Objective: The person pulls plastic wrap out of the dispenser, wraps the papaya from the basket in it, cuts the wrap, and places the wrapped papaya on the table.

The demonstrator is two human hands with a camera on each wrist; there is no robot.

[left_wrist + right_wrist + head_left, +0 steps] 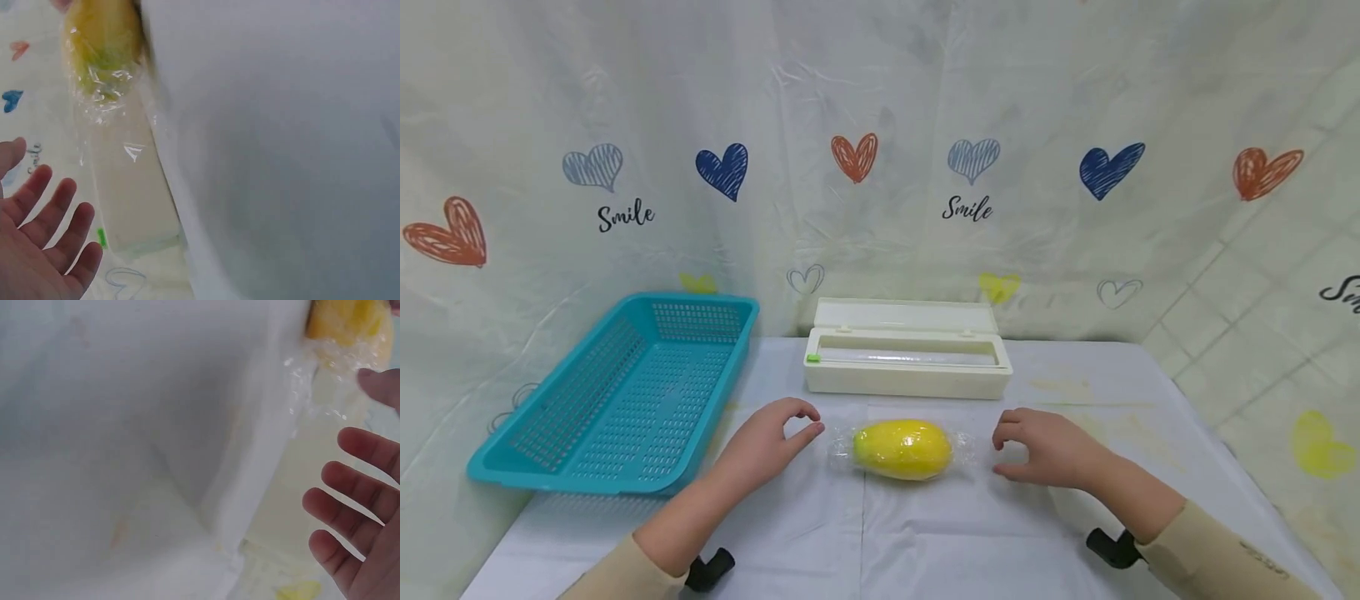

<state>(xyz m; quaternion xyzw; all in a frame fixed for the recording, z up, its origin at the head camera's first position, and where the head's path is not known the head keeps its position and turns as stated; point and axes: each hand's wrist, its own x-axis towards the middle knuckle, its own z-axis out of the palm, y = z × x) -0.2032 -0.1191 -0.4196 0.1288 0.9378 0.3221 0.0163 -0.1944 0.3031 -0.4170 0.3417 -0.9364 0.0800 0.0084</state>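
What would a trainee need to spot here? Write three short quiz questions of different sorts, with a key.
1. True or false: the left hand grips the wrapped yellow fruit.
2. Which lies nearest the teal basket? A) left hand B) right hand C) cling film dispenser
3. Fill in: the dispenser's lid stands ____.

Key
1. False: both hands rest on the table beside the fruit's ends, fingers loosely curled, holding nothing.
2. A
3. open
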